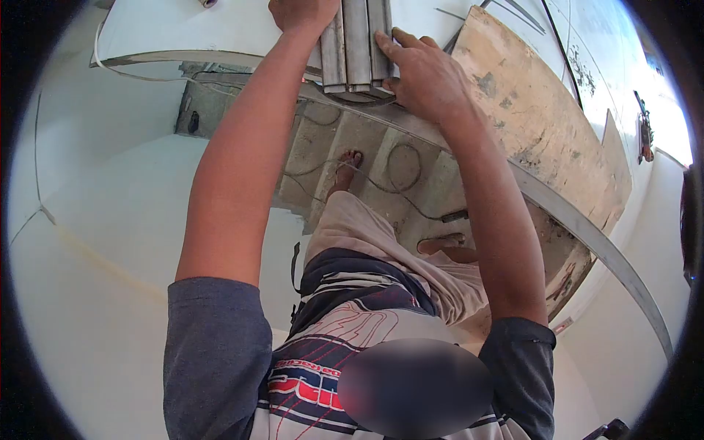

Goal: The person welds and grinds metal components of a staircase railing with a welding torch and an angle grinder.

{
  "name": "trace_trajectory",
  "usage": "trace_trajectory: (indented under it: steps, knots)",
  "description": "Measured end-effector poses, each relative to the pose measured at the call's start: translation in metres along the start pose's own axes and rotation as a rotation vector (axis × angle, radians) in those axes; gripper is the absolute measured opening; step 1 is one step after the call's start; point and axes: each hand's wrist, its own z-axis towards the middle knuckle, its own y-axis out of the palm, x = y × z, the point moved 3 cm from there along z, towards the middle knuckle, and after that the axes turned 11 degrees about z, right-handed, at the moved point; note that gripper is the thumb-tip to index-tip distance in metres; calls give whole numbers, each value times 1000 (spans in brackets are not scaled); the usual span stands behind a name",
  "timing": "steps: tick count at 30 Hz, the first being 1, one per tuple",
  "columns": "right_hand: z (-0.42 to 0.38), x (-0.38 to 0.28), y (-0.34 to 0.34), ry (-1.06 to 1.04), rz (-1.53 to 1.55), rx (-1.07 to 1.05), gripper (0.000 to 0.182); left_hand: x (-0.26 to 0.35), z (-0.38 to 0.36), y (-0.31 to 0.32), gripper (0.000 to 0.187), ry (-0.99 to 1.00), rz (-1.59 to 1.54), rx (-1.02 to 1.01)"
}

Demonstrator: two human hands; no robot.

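Several grey metal bars (358, 48) lie side by side, their near ends lined up at the edge of a white surface. My right hand (433, 77) is closed against their right side, the index finger on top of the outer bar and the thumb by its near end. At the top edge of the view, my left hand (304, 11) is next to the left side of the bars. It looks curled, but most of its fingers are cut off, so what it holds is hidden.
A stained wooden board (535, 110) lies to the right. A long curved metal strip (587, 220) runs along the near edge. Below, a cable (378, 183) trails across the floor near my feet. A white cord (110, 70) hangs at the left.
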Motion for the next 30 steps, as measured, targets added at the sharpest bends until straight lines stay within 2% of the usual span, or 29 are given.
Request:
trace_trajectory:
  steps: [2,4,8,11,13,15,16,17,21,23,30]
  knots:
    - [-4,-2,3,12,-11,12,71,1,1,-3,48,8,-5,31]
    - [-6,0,6,-15,-2,43,71,0,2,-2,48,-38,-36,-65]
    - [-9,3,8,-70,-9,74,75,3,2,-4,48,-33,36,-54]
    - [-11,-4,5,-28,-6,43,78,-6,3,4,48,-18,-29,-37]
    - [-10,-12,5,11,7,-8,79,-23,10,22,64,128,97,129]
    - [-8,-12,3,61,4,-59,80,-17,2,16,62,70,44,71]
    - [-8,-10,10,63,-10,-45,80,-14,1,14,52,40,20,29]
    - [-11,-6,15,40,18,7,82,-7,-2,6,51,-15,1,10]
    - [-11,-5,15,4,11,59,88,1,2,-6,39,56,-78,108]
    - [-12,-6,14,17,57,64,94,3,2,-11,39,46,-102,100]
    - [-12,1,21,13,89,68,95,2,2,-8,39,20,-117,77]
